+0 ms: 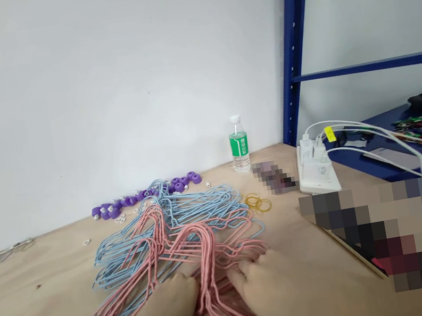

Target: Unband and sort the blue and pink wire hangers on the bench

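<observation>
Pink wire hangers (205, 245) lie in a bundle at the front of the table, their hooks bunched together. Beneath and behind them spreads a pile of blue wire hangers (202, 202). My left hand (175, 307) is closed on the pink hangers just left of the nearer hooks, its fingertips hidden below. On the other side of those hooks, my right hand (262, 281) has its fingers curled over the pink hangers' wires, with the thumb toward the hooks. More pink hangers extend to the lower left, partly behind my left forearm.
Purple round pieces (129, 200) and small white rings (87, 242) lie along the wall. A water bottle (239, 148) and yellow rubber bands (258, 203) are behind the hangers. At right are a white power strip (319, 177) with cables and a blue shelf frame (291, 42).
</observation>
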Tool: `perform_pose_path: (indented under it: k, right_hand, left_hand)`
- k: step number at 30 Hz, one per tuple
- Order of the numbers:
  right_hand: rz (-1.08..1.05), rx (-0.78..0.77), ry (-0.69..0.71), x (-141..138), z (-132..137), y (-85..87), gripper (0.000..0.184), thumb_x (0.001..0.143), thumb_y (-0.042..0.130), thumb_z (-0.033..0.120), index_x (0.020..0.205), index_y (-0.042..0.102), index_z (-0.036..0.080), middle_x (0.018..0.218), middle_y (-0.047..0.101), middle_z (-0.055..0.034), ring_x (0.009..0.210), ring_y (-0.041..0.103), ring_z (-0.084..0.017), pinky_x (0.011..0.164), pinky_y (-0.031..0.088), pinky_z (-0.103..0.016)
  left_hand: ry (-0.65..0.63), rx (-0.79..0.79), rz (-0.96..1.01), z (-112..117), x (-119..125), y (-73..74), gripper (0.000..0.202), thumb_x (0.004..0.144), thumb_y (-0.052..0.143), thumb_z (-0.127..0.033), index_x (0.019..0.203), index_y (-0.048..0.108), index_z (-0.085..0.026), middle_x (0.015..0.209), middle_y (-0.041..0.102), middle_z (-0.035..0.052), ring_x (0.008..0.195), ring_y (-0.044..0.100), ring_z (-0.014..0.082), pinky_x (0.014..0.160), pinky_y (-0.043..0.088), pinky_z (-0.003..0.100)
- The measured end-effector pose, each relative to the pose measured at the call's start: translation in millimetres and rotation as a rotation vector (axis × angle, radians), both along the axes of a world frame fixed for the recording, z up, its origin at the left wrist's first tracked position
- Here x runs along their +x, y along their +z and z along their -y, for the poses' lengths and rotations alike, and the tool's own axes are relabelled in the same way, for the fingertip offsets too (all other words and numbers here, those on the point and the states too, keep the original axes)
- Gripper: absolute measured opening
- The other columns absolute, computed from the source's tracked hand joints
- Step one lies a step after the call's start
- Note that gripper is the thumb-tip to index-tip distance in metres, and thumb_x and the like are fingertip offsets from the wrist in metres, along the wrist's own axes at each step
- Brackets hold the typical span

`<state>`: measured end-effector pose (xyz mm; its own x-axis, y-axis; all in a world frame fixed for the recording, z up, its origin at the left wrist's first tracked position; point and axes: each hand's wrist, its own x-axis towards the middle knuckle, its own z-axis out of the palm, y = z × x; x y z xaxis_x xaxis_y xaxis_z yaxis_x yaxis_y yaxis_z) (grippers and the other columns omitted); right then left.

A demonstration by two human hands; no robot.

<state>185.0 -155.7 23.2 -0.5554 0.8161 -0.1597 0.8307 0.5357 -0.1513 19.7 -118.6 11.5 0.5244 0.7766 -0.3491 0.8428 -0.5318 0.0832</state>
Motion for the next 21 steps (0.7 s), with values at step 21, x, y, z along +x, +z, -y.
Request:
perform_pose_path:
  k: [21]
  right_hand:
    - [0.249, 0.172, -0.262, -50.2, -6.7, -77.3, 0.028, 0.073, 0.038, -0.003, 0.090, 0.060, 0.002, 0.074, 0.062, -0.0206, 0.063, 0.062, -0.027, 0.046, 0.049, -0.036]
  left_hand:
    - [0.248, 0.280, -0.559, 19.0, 37.9, -46.9, 0.046, 0.073, 0.023, 0.012, 0.092, 0.063, 0.002, 0.085, 0.065, 0.0265, 0.075, 0.066, 0.0273, 0.057, 0.052, 0.030]
